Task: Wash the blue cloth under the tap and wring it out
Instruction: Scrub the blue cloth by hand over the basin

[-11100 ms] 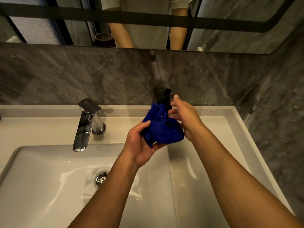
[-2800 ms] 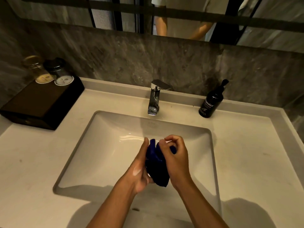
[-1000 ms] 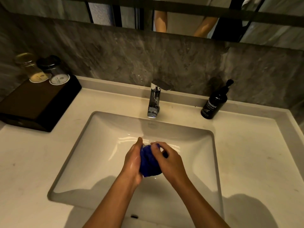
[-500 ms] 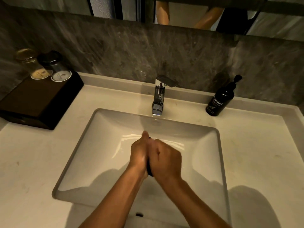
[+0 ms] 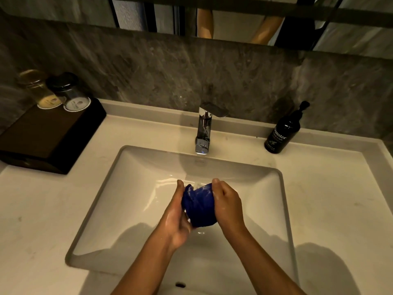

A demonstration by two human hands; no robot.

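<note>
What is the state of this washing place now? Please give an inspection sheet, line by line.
Surface: pale countertop around a white sink.
Job's things: blue cloth bunched over the basin, below the tap.
Clutter: black soap bottle; dark tray bearing two jars.
Grippers: left hand and right hand grip the cloth.
Cables: nothing seen.
Surroundings: grey stone wall, mirror above.

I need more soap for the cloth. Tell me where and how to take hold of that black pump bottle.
Take the black pump bottle round its straight cylindrical body, below the narrow neck. Come from the front left, the basin side: the wall stands close behind it. It leans a little in this view, so a grip on the wide body should steady it better than the small pump head.
</note>
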